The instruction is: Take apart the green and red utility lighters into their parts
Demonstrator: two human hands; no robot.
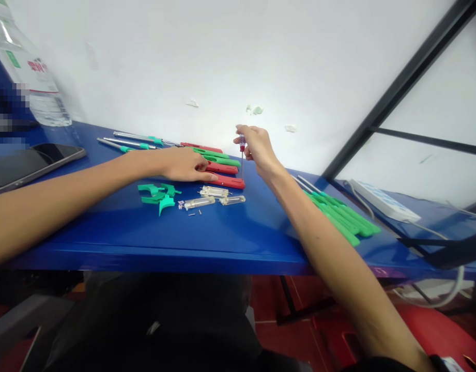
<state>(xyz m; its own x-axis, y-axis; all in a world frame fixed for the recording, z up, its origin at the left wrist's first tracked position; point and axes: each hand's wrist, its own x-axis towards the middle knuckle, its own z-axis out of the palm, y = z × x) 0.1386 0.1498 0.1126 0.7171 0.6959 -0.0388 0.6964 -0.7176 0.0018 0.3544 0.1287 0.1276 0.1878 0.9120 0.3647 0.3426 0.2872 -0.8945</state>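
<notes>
My right hand [258, 147] pinches a small screwdriver [242, 155] and holds it upright, its tip down on a red plastic handle [230, 181] lying on the blue table [230, 232]. My left hand [183, 164] lies on the table with its fingers pressing on another red handle [222, 168]. Green handles [218, 156] lie just behind. In front of the hands lie small green plastic pieces [160, 194] and clear plastic parts [206, 197] with tiny screws.
A row of green handles with metal rods [342, 214] lies at the right. Metal tools with green grips [133, 142] lie at the back left. A tablet [28, 163], a water bottle [32, 77], a white power strip [381, 201] and a black frame [400, 88] surround the area.
</notes>
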